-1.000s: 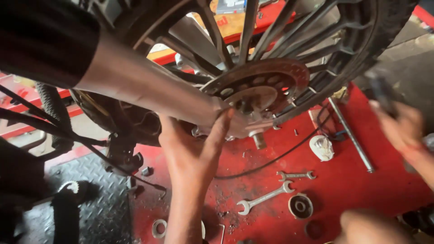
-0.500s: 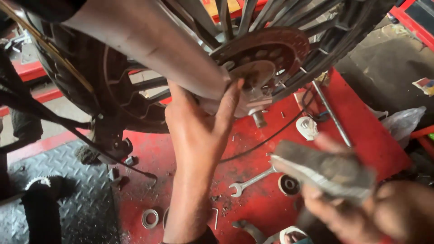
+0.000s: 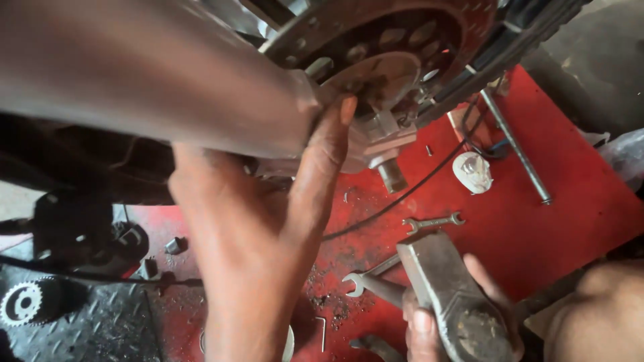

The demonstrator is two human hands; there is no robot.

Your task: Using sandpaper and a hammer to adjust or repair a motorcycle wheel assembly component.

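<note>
A grey metal hammer head [image 3: 443, 288] is gripped in the closed right hand [image 3: 456, 322], nearest the camera and below the wheel hub [image 3: 382, 74]. The left hand [image 3: 268, 228] is raised with fingers spread open, its thumb [image 3: 329, 147] pressed against the hub's edge beside the chrome exhaust pipe [image 3: 147, 74]. Under the hub, two open-end spanners [image 3: 433, 221] are seen lying on the red platform [image 3: 577, 194], one partly hidden by the hammer.

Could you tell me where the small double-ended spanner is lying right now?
In the head view, the small spanner lies on the red platform right of centre, just above the hammer head held in the right hand.
</note>
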